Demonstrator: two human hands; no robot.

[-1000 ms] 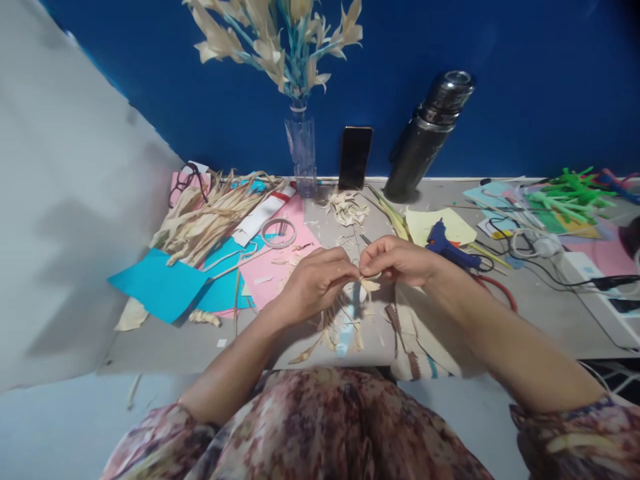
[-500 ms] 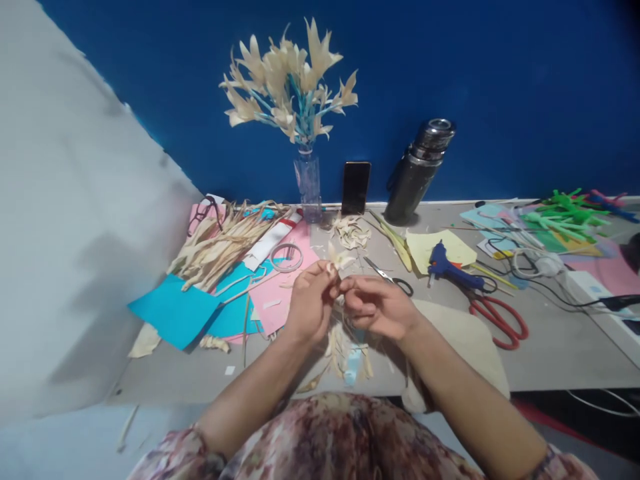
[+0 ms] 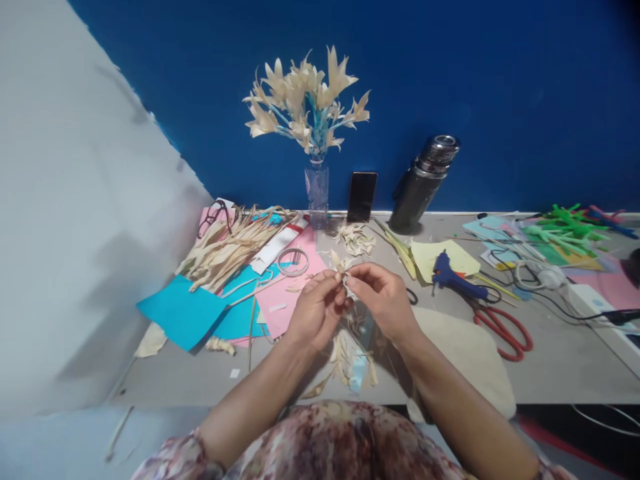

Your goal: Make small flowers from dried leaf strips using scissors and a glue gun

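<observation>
In the middle of the head view, my left hand (image 3: 317,307) pinches a small cream husk flower (image 3: 338,260) by its base, petals pointing up and away from me. My right hand (image 3: 383,300) meets it there, thumb and forefinger closed at the flower's base; whatever thin piece they grip is too small to make out. Beneath both hands lie loose husk scraps (image 3: 341,360) and a pale blue strip (image 3: 358,372). Small scissors (image 3: 412,296) are mostly covered by my right hand.
Behind stand a clear bottle (image 3: 317,193) of husk flowers, a phone (image 3: 363,196) and a dark flask (image 3: 425,187). To the left lie dried husks (image 3: 235,247), blue paper (image 3: 183,312) and a tape roll (image 3: 293,263); to the right, a glue gun (image 3: 455,279) and red-handled scissors (image 3: 507,333).
My right hand has turned and risen over the flower's base, its fingers now more closed and covering most of the small scissors. The whole view has shifted slightly.
</observation>
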